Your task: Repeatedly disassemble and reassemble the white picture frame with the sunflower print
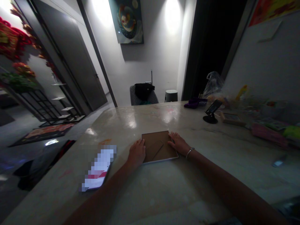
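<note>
A flat rectangular picture frame (156, 153) lies on the table, brown backing upward, with a thin pale rim and a slanted line or flap edge across the middle. At its left edge, my left hand (136, 152) holds on, fingers together and curled over the rim. My right hand (179, 143) grips the opposite side near the far corner, its thumb resting on the backing and its fingers along the rim. A bracelet circles my right wrist. What lies under the frame is hidden.
To the left on the marble-look table (150, 193) is a phone (99, 168) with a lit, pixelated screen. A black phone stand (212, 112), a wooden tray-like frame (233, 118), a purple item (195, 102) and a pink packet (269, 134) are at right. A chair (143, 93) stands beyond.
</note>
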The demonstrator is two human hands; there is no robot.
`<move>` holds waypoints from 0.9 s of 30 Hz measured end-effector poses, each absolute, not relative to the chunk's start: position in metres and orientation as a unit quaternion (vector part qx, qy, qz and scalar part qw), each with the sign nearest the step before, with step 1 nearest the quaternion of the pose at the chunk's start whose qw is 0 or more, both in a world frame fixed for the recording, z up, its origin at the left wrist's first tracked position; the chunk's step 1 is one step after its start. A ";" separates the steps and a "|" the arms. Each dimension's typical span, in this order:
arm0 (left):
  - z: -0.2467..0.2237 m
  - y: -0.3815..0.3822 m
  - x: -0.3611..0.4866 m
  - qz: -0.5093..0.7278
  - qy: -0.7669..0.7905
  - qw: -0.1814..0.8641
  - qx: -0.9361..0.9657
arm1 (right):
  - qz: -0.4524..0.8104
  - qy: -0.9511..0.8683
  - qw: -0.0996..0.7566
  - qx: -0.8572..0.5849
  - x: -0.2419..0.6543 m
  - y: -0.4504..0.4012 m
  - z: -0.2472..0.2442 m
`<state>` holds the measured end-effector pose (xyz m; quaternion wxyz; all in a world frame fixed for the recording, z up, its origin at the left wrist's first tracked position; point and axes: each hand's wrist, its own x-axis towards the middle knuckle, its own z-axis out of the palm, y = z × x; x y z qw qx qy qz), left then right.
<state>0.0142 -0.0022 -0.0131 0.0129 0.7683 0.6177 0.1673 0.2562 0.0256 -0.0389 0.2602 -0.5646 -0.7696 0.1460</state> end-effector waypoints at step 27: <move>-0.017 0.008 0.007 0.277 0.596 0.105 0.746 | 0.124 -0.861 0.265 -0.417 0.237 0.005 -0.019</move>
